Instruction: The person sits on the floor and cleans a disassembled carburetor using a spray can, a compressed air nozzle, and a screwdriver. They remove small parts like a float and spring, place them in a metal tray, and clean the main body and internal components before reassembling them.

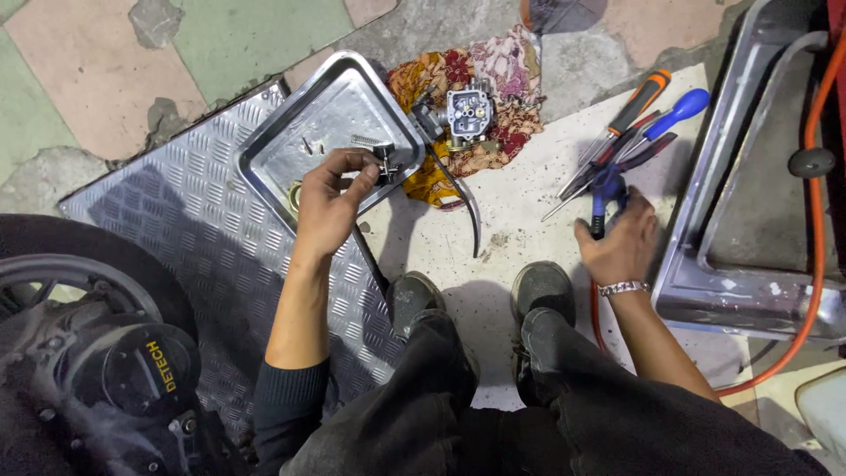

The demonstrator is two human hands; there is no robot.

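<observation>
The left hand (328, 201) pinches a small metal part (385, 162) between thumb and fingers over the near right edge of the steel tray (264, 159), which rests on the chequered metal plate (176, 238). The right hand (619, 240) closes around the blue-handled tool (604, 196) at the near end of the tool pile (634, 132) on the floor. The carburettor (467, 113) sits on the patterned rag (502, 79) just beside the tray's far right corner.
</observation>
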